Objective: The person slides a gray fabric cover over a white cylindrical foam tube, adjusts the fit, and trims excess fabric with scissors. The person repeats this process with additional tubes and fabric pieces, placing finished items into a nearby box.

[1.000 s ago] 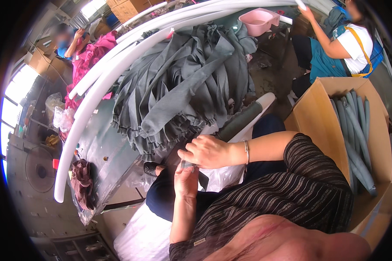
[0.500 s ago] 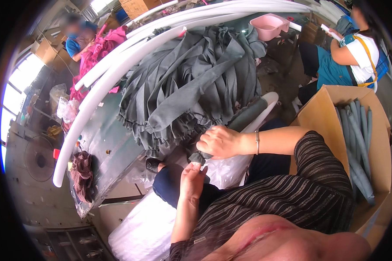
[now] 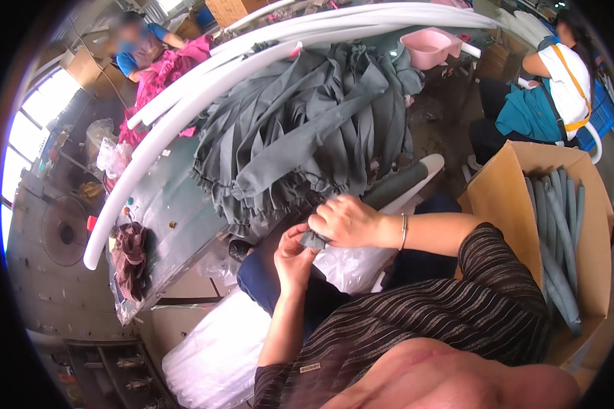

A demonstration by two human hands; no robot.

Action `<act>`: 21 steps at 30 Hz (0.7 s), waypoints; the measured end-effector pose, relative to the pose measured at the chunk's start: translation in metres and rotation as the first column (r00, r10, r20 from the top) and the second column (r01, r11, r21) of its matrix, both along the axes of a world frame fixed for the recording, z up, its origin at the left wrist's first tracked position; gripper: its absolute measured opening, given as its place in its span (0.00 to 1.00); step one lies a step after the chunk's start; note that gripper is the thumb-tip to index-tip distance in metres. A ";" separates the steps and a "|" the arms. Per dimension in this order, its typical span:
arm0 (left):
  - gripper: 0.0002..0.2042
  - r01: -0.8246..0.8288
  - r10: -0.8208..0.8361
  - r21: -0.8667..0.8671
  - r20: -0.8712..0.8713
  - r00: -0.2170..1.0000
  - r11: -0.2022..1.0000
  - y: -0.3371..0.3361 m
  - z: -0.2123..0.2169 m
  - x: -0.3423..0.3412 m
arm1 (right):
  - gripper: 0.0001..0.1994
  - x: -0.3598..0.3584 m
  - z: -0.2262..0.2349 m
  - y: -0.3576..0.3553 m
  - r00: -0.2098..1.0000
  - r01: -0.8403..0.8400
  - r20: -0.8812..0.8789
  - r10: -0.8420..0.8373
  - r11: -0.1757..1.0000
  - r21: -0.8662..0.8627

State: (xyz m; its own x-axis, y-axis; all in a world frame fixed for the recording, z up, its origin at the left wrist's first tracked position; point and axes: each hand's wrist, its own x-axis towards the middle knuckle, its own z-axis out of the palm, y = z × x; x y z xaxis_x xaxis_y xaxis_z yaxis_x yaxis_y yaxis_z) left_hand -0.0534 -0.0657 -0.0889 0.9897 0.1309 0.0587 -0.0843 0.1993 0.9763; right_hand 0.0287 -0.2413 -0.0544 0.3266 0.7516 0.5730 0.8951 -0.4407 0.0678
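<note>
Both hands come together over my lap at a small bunched end of dark grey fabric (image 3: 313, 240). My left hand (image 3: 294, 260) pinches it from the lower left, fingers closed. My right hand (image 3: 348, 222), a bangle at its wrist, is curled over it from the right. What lies under the right palm is hidden. Behind the right hand lies a white foam tube (image 3: 432, 163), partly covered by a grey fabric sleeve (image 3: 397, 184). A big heap of grey fabric sleeves (image 3: 307, 123), with gathered ends, covers the table just beyond my hands.
Long white foam tubes (image 3: 158, 146) arch across the table (image 3: 177, 184). A pink plastic scoop (image 3: 426, 51) stands at the far side. To my right, a cardboard box (image 3: 498, 184) holds grey-covered tubes (image 3: 559, 225). White plastic wrapping (image 3: 218, 341) lies below. Two people work beyond, left and right.
My left hand has moved up closer to my right hand, and less of the fabric end shows between them. The person at the right has lowered the white tube.
</note>
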 end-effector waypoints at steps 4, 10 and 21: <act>0.13 0.029 -0.155 -0.411 -0.279 0.948 0.911 0.004 -0.011 0.006 | 0.05 -0.001 -0.011 0.002 0.998 0.065 0.015 -0.065 0.998 0.010; 0.13 0.128 -0.252 -0.492 -0.194 0.948 0.861 0.014 -0.030 0.000 | 0.23 0.003 -0.016 0.006 0.974 -0.004 -0.226 0.000 1.000 -0.019; 0.16 -0.111 0.087 -0.133 -0.174 0.981 0.985 0.010 -0.048 0.002 | 0.18 0.008 -0.034 0.026 0.983 -0.027 -0.182 0.003 0.991 -0.132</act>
